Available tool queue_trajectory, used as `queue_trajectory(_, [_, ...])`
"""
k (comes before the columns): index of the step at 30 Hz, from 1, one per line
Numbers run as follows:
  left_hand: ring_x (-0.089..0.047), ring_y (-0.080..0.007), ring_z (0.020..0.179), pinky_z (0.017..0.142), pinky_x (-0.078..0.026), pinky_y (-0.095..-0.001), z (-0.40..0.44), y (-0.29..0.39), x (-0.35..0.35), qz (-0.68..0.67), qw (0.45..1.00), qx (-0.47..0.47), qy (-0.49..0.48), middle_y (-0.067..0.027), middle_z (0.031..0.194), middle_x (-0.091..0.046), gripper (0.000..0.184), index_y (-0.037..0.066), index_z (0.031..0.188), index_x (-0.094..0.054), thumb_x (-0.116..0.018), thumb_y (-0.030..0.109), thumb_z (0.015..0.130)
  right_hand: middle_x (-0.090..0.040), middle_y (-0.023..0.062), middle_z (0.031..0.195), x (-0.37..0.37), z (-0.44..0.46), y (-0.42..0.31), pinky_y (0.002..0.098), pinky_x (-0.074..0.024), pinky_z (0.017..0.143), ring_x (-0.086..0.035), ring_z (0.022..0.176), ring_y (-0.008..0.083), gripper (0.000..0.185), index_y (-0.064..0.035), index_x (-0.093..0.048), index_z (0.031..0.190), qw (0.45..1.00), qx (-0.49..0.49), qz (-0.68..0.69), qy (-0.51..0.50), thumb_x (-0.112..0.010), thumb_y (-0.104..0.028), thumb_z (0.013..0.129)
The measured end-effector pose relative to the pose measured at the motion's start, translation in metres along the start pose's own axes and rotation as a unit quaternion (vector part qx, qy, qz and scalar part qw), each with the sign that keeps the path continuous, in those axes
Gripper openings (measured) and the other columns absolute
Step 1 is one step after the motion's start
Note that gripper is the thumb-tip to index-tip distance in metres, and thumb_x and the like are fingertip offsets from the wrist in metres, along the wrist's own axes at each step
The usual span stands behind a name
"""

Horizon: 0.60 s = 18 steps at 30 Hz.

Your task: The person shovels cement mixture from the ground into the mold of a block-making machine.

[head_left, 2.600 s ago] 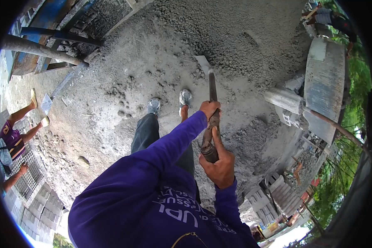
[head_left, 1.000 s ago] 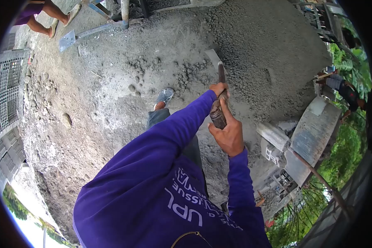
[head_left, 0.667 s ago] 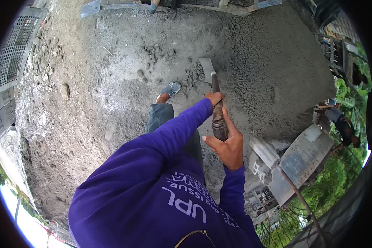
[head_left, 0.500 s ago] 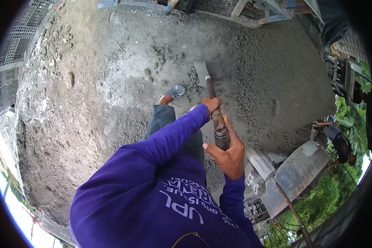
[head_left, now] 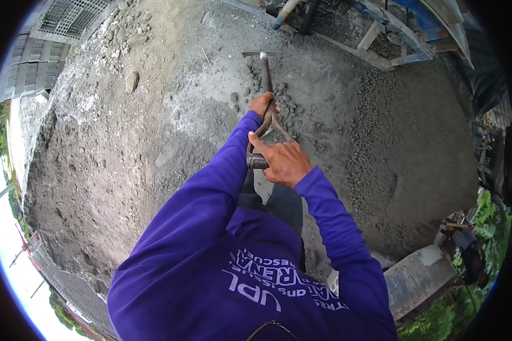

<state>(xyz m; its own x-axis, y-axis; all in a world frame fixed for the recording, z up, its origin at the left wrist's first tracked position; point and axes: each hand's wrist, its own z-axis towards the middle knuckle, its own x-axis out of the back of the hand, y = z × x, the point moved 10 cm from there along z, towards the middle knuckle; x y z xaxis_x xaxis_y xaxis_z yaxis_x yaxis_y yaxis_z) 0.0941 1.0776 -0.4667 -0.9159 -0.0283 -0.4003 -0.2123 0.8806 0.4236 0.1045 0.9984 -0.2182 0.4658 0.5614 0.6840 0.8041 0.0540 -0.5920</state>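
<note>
A shovel [head_left: 266, 75] with a dark shaft and a D-shaped handle stretches out in front of me. Its blade, seen nearly edge-on, lies at the far end over the grey ground. My left hand [head_left: 263, 105] is wrapped round the shaft just above where the handle forks. At the near end my right hand [head_left: 289, 163] grips the crossbar of the D-handle, its index finger pointing along one arm of the fork. Small grey lumps [head_left: 289, 105] lie on the ground beside the shaft.
A wooden frame [head_left: 375, 37] stands at the far right. Stones [head_left: 125, 31] are heaped at the far left near stacked hollow blocks [head_left: 31, 71]. A grey metal sheet-like object [head_left: 418, 278] sits at the lower right, with a person [head_left: 471, 256] behind it.
The shovel has moved forward and left, and its blade has turned from face-on to nearly edge-on. Both hands have moved left with it, the D-handle now showing its open fork.
</note>
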Motion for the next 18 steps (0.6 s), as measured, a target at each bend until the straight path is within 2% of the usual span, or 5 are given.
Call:
queue_trajectory(4, [-0.058,-0.0193,0.052,0.042,-0.049,-0.0362,-0.011,-0.051,0.035,0.014,0.998,0.059,-0.008,-0.0091,0.074,-0.061,0.027,0.010,0.105,-0.046,-0.053,0.031,0.089,-0.065,0.0170,0.077,-0.047,-0.017,-0.014,0.0426,-0.0503,0.062,-0.063,0.065,0.0318,0.079,-0.0016,-0.033,0.140,0.994,0.039,-0.022,-0.102,-0.059,-0.008,0.065])
queue_trajectory(8, [-0.058,-0.0197,0.052,0.043,-0.050,-0.0365,-0.078,-0.116,0.036,-0.011,0.997,0.077,0.029,-0.0094,0.071,-0.060,0.026,0.005,0.097,-0.050,-0.051,0.031,0.091,-0.064,0.0156,0.076,-0.061,-0.084,-0.035,0.0420,-0.0499,0.060,-0.063,0.063,0.0307,0.079,-0.0018,-0.033,0.140,0.992,0.044,0.021,-0.115,-0.060,-0.009,0.066])
queue_trajectory(11, [-0.057,-0.0243,0.048,0.042,-0.047,-0.0366,-0.121,-0.134,0.014,-0.027,0.996,0.066,0.049,-0.0145,0.063,-0.058,0.029,-0.005,0.093,-0.053,-0.056,0.023,0.085,-0.057,0.0115,0.062,-0.046,-0.125,-0.036,0.0418,-0.0477,0.057,-0.059,0.056,0.0306,0.083,-0.0064,-0.033,0.140,0.995,0.044,0.060,-0.061,-0.065,-0.013,0.064])
queue_trajectory(15, [-0.056,-0.0245,0.046,0.043,-0.048,-0.0368,-0.152,-0.134,-0.028,-0.008,0.995,0.091,0.040,-0.0144,0.060,-0.058,0.027,-0.006,0.091,-0.053,-0.056,0.020,0.083,-0.056,0.0086,0.062,0.016,-0.163,-0.036,0.0407,-0.0478,0.055,-0.058,0.054,0.0293,0.089,-0.0093,-0.036,0.140,0.993,0.008,0.116,0.031,-0.073,-0.015,0.060])
queue_trajectory(18, [-0.058,-0.0246,0.049,0.042,-0.050,-0.0359,-0.163,-0.121,-0.065,-0.035,0.996,0.076,0.000,-0.0150,0.068,-0.057,0.025,-0.004,0.095,-0.047,-0.058,0.016,0.084,-0.051,0.0051,0.059,0.044,-0.176,-0.043,0.0373,-0.0463,0.050,-0.054,0.049,0.0231,0.085,-0.0080,-0.038,0.139,0.992,-0.004,0.092,0.091,-0.073,-0.027,0.064])
